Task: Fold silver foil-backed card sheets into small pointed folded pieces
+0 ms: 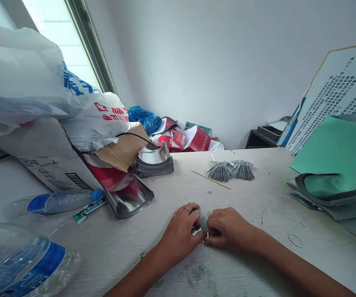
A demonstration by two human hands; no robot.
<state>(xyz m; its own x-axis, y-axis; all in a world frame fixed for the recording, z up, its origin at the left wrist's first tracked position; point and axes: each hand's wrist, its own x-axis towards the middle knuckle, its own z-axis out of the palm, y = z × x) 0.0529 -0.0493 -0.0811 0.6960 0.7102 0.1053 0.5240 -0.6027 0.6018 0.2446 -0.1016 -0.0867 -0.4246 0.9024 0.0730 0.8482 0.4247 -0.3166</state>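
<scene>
The left hand [179, 235] and right hand [229, 227] curl narrowly together, pinching a small silver foil piece [204, 222] between them just above the pale table [258, 198]. Farther ahead lie a thin wooden skewer [210, 179] and two fanned bundles of metallic strips [230, 171]; a rubber band [295, 240] sits off to the right, and a stack of curved foil sheets [155, 161] stands ahead to the left

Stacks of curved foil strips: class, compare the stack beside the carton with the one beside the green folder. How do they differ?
The stack by the carton is tight and neat; the stack by the folder is looser and fanned. The first stands directly on the table; the second lies on flat sheets. Both are curved, with shiny faces and dark edges.
</scene>
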